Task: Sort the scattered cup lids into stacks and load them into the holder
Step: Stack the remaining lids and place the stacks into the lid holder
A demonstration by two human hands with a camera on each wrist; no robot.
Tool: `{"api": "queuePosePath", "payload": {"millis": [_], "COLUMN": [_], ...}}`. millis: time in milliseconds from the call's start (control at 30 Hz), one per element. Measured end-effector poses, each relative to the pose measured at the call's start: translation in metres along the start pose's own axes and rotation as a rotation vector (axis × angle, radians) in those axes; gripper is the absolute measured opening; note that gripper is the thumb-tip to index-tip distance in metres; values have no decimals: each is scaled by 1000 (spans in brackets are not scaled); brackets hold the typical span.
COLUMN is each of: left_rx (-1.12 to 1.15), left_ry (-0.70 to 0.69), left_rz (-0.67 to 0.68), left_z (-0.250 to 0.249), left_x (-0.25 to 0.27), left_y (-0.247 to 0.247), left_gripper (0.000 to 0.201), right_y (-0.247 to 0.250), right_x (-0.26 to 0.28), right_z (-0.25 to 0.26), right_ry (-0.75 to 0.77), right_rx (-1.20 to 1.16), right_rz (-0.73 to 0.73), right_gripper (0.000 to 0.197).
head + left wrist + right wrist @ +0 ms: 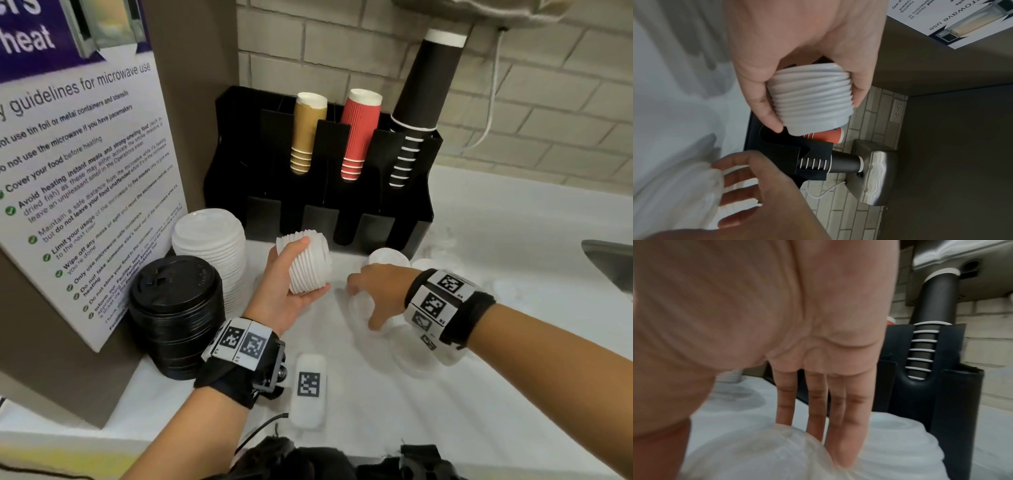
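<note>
My left hand [313,266] grips a short stack of white lids [305,274] on its side, just in front of the black holder [421,219]; the left wrist view shows thumb and fingers curled round that stack [813,100]. My right hand [363,305] reaches down with straight, spread fingers [816,410] onto a translucent lid [756,459] on the white counter. More loose lids lie near it [388,257] and under the wrist [416,363]. The holder's upper slots hold tan, red and black cup stacks.
A tall stack of white lids [212,246] and a stack of black lids [174,315] stand left of the holder, against a microwave poster board [78,171]. A tagged white block [308,387] lies near the counter's front. A sink edge [609,260] is at right.
</note>
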State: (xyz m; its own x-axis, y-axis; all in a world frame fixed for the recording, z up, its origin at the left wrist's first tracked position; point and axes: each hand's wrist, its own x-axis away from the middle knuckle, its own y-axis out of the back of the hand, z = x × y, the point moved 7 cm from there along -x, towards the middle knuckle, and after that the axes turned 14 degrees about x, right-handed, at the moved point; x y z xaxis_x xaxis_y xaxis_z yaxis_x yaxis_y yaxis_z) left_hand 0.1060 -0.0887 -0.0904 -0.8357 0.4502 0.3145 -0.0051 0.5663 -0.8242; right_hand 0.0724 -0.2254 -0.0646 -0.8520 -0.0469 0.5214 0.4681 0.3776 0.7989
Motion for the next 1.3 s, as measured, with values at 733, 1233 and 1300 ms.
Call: {"api": "queuePosePath", "payload": {"millis": [733, 1233, 1300], "left_rx": [-113, -525, -564], "left_ry": [-14, 81, 101], "left_rz": [78, -74, -89], "left_z": [33, 38, 41], "left_x": [8, 5, 1], "left_y": [-33, -18, -15], "left_gripper": [69, 58, 44], "right_y": [45, 24, 20], "right_x": [57, 53, 51], "right_z": [-37, -36, -31], "right_ry": [190, 68, 78], "right_rx": [-1017, -758, -728], "right_rz": [-613, -569, -548], "right_gripper": [54, 30, 30]}}
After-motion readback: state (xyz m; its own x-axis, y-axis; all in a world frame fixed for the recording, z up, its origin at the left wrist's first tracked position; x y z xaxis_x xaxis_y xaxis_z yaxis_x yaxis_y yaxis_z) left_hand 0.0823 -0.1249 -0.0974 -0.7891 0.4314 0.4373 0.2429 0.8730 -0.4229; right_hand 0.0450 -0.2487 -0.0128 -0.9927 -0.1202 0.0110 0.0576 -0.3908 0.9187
